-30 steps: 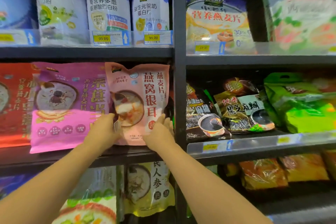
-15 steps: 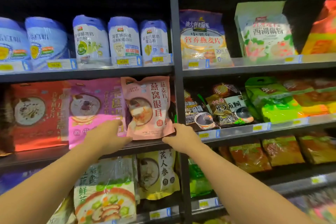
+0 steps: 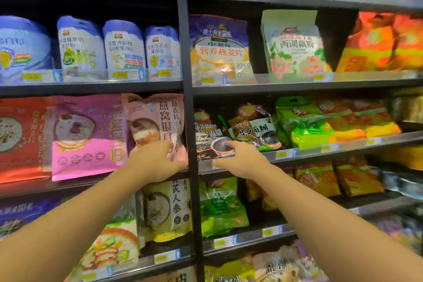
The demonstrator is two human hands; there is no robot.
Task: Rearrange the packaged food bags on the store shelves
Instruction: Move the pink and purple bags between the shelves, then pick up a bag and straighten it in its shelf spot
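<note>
Step in hand, my read: straightening pink bag on middle shelf, center of frame, hard against black post. I saw left hand on bag's lower edge; grip or mere press, I could not tell. Right hand, fingers straight and holding nothing, reached past post toward dark bag, 1 bay right. Next move likely needed firm hold on dark bag, tidy front row.

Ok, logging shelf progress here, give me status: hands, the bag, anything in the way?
Left hand on pale pink bag, low front. Right hand open, reaching at dark sesame bag. Black upright post stands between the two.
</note>
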